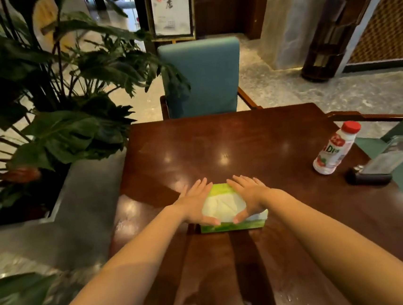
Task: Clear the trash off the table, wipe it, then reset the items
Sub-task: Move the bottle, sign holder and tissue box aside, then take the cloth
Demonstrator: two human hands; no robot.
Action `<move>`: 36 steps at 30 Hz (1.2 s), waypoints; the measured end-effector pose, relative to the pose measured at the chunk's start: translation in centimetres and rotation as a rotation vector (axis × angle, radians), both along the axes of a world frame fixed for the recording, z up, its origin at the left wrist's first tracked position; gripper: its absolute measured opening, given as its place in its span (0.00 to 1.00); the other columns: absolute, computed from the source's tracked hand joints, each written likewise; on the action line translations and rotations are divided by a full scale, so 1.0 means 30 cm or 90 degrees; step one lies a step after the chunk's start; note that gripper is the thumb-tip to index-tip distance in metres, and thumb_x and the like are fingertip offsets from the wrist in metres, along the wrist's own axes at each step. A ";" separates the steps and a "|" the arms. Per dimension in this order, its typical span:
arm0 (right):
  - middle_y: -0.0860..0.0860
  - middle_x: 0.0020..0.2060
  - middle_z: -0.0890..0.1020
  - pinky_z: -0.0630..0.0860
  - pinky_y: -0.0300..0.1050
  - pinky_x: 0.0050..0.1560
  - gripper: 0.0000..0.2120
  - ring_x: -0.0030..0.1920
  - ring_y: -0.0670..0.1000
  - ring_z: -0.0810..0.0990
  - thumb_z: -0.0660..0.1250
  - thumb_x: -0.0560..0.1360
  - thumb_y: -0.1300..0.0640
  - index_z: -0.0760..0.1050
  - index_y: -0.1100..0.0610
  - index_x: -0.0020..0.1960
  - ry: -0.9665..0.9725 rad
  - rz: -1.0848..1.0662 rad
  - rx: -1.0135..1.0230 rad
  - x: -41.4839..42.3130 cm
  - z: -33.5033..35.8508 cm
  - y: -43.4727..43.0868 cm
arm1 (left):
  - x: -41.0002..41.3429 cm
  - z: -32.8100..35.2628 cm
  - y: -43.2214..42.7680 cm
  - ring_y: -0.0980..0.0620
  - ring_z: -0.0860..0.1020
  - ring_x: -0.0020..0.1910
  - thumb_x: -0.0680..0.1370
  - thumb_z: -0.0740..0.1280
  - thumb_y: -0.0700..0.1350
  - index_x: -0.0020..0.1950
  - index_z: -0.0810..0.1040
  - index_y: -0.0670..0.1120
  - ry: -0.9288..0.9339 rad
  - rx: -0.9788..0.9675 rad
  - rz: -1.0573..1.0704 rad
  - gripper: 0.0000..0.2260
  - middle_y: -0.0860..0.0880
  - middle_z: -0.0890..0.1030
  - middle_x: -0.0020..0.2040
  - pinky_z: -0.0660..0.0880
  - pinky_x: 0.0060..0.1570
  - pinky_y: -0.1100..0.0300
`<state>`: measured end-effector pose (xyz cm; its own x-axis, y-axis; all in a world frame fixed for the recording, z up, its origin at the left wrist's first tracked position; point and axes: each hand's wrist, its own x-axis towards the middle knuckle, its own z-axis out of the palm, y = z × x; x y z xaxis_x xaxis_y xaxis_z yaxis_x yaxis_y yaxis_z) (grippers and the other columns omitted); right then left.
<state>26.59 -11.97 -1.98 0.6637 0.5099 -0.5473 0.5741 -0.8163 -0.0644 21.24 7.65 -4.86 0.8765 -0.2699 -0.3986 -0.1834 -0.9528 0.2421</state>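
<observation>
A green and white tissue pack (225,205) lies on the dark wooden table (231,137), near its middle. My left hand (195,202) lies flat against the pack's left side, and my right hand (249,195) lies flat against its right side. Both thumbs meet along the pack's near edge, so the two hands hold it between them. White tissue shows at the top between my hands. A white drink bottle (333,152) with a red cap stands tilted at the right of the table.
A black stand holding a clear sign (381,162) sits at the table's right edge. A teal chair (200,78) faces me across the table. Large leafy plants (55,105) crowd the left side. Wet streaks shine on the table near me.
</observation>
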 end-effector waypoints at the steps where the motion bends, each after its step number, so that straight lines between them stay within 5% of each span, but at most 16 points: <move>1: 0.52 0.77 0.41 0.42 0.58 0.75 0.59 0.77 0.55 0.40 0.69 0.62 0.31 0.36 0.52 0.76 0.000 -0.002 0.005 0.000 -0.014 -0.008 | -0.003 -0.010 -0.009 0.47 0.37 0.76 0.65 0.67 0.69 0.76 0.38 0.46 -0.019 -0.006 0.001 0.54 0.46 0.38 0.77 0.40 0.73 0.43; 7: 0.52 0.77 0.50 0.47 0.52 0.76 0.57 0.77 0.53 0.49 0.73 0.62 0.36 0.42 0.54 0.77 -0.034 -0.008 0.085 0.021 -0.045 -0.044 | 0.007 -0.040 -0.021 0.47 0.40 0.76 0.63 0.74 0.63 0.76 0.39 0.43 -0.055 -0.069 0.034 0.57 0.45 0.42 0.78 0.45 0.74 0.52; 12: 0.53 0.76 0.54 0.49 0.50 0.75 0.58 0.76 0.56 0.50 0.76 0.60 0.39 0.44 0.52 0.77 -0.034 -0.013 0.099 0.039 -0.061 -0.068 | 0.027 -0.047 -0.026 0.44 0.46 0.75 0.62 0.76 0.59 0.75 0.44 0.41 -0.046 -0.062 0.048 0.56 0.43 0.50 0.76 0.53 0.74 0.49; 21: 0.50 0.77 0.47 0.53 0.49 0.74 0.60 0.77 0.52 0.44 0.78 0.59 0.47 0.40 0.48 0.76 0.030 -0.064 0.148 0.057 -0.086 -0.124 | 0.028 -0.043 -0.028 0.41 0.52 0.74 0.62 0.77 0.55 0.75 0.46 0.41 -0.033 -0.084 0.056 0.54 0.43 0.52 0.74 0.57 0.72 0.49; 36: 0.48 0.63 0.66 0.70 0.50 0.63 0.48 0.64 0.50 0.63 0.73 0.59 0.47 0.53 0.50 0.73 -0.018 -0.028 0.218 0.059 -0.081 -0.150 | 0.025 -0.024 -0.020 0.44 0.63 0.67 0.63 0.74 0.57 0.71 0.57 0.42 -0.118 -0.059 0.008 0.44 0.44 0.65 0.67 0.66 0.65 0.51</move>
